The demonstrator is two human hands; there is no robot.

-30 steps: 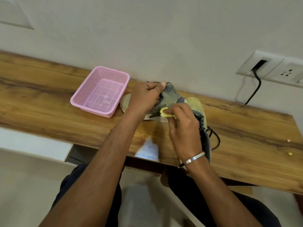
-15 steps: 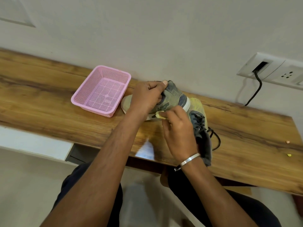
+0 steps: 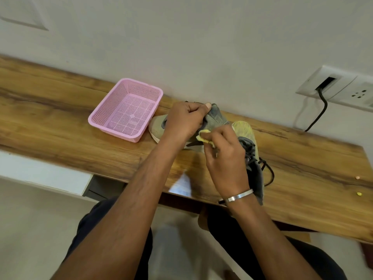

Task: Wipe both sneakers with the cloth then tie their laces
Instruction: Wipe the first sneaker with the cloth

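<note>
on wooden desk [image 3: 60, 126], left hand [image 3: 184, 121] grips sneaker [image 3: 216, 118], toe pointing left; right hand [image 3: 226, 156] pinches cloth [image 3: 204, 136].

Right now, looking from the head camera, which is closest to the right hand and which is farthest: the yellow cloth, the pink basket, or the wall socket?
1. Yellow cloth: pinched in the right hand itself, against the sneaker.
2. Pink basket: off to the left on the wooden table, past the left hand.
3. Wall socket: up on the wall, to the right.

Wooden shelf [image 3: 60, 126]: basket [image 3: 126, 110], sneakers [image 3: 252, 158].
</note>
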